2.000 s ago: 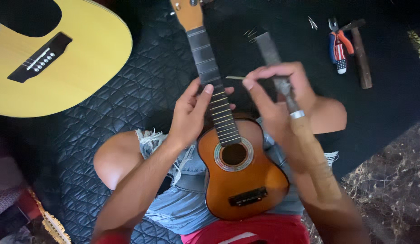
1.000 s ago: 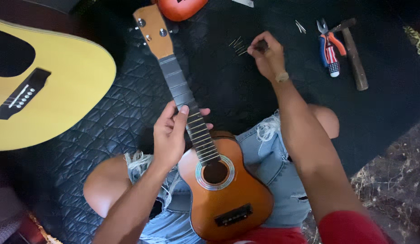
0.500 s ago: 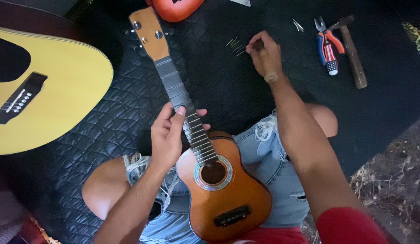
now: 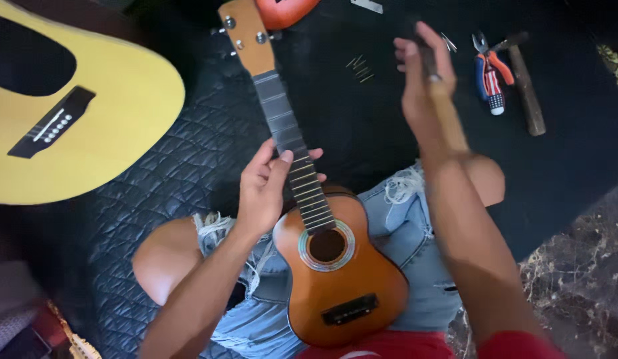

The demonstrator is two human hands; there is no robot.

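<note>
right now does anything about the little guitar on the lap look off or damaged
The small brown guitar shows no strings over its soundhole or neck, so it looks unstrung. Small metal pins lie loose on the dark mat. The left hand holds the neck. No cracks show.

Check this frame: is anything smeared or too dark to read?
Head view: the raised right hand is motion-blurred, so its grip is unclear; the left hand on the ukulele neck is fairly sharp; the dark mat swallows detail around the small pins.
</note>
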